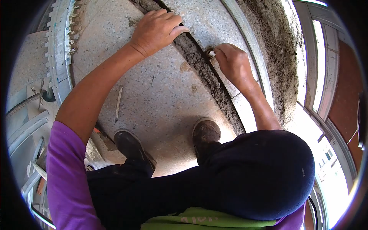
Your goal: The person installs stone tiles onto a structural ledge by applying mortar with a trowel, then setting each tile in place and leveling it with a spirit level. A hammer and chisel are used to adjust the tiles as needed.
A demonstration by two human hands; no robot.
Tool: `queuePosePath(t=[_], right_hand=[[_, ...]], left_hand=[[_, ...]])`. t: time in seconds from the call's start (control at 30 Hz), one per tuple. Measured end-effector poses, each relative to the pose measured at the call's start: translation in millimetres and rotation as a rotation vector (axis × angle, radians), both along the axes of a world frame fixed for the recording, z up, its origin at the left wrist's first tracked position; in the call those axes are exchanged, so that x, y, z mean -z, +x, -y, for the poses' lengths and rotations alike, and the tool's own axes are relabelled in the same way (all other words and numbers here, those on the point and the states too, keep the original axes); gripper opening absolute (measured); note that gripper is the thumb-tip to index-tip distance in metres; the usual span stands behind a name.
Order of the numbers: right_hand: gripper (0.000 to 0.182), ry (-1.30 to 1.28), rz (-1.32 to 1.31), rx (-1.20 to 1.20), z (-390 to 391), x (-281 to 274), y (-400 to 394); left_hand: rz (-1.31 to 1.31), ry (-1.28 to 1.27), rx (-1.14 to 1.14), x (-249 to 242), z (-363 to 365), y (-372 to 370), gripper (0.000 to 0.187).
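My left hand is closed at the long, thin dark strip, with its fingers curled and the thumb lying over the strip. The strip curves along one side of a band of rough grey mortar on the speckled floor. To the right of the strip, my right hand is closed on a small object with a round, pale end and a dark rim. The fingers hide the rest of it, so its kind does not show. That round end sits close beside the strip.
Both shoes stand on the speckled slab, where a thin stick lies. A toothed metal form runs along the left. At right are a curved pale edging and a rough earthy bank. Metal frames stand at far left.
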State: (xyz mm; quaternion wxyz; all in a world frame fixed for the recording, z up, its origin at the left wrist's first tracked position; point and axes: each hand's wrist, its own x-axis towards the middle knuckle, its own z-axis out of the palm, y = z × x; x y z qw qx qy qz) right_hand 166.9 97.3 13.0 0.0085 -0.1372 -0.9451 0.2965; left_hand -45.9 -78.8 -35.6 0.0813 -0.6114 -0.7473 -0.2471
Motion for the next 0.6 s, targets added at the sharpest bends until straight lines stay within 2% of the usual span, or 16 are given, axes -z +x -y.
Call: queuePosePath(t=[0.07, 0.1, 0.2, 0.33, 0.43, 0.53, 0.6], right_hand=[[0.011, -0.242, 0.026, 0.158, 0, -6, -2], [0.012, -0.357, 0.163, 0.255, -1, -16, -3], [0.012, -0.151, -0.112, 0.112, -3, -9, 0], [0.014, -0.013, -0.031, -0.052, -7, -6, 2], [0.010, 0.159, -0.163, -0.214, -8, -5, -3], [0.014, 0.202, -0.100, -0.283, -10, -7, -8], [0.018, 0.128, -0.002, -0.186, -16, -5, -9]], left_hand=[[0.003, -0.003, -0.001, -1, 0, -2, 0.035], [0.011, -0.006, -0.002, 0, 0, -2, 0.035], [0.014, 0.000, 0.000, 2, 0, 0, 0.035], [0.015, -0.007, 0.000, 2, 1, -1, 0.035], [0.009, -0.021, -0.003, 1, 1, -1, 0.034], [-0.007, -0.002, 0.009, 3, 1, -1, 0.034], [-0.011, -0.009, 0.005, 2, 1, -1, 0.034]])
